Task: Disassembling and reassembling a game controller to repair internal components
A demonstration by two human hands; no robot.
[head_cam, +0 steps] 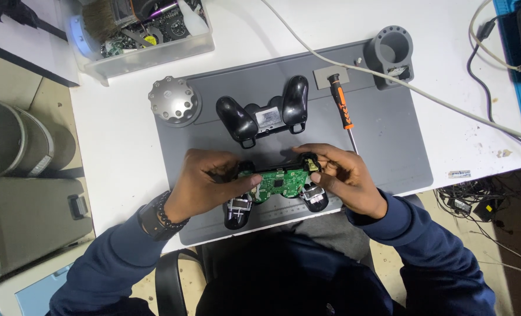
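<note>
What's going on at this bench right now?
A person holds an opened game controller in both hands over a grey work mat. Its green circuit board is exposed. The left hand grips the left side, and the right hand pinches at the top right corner. The black back shell lies apart on the mat further up, with an orange-handled screwdriver beside it. A round metal bit holder sits at the mat's left edge.
</note>
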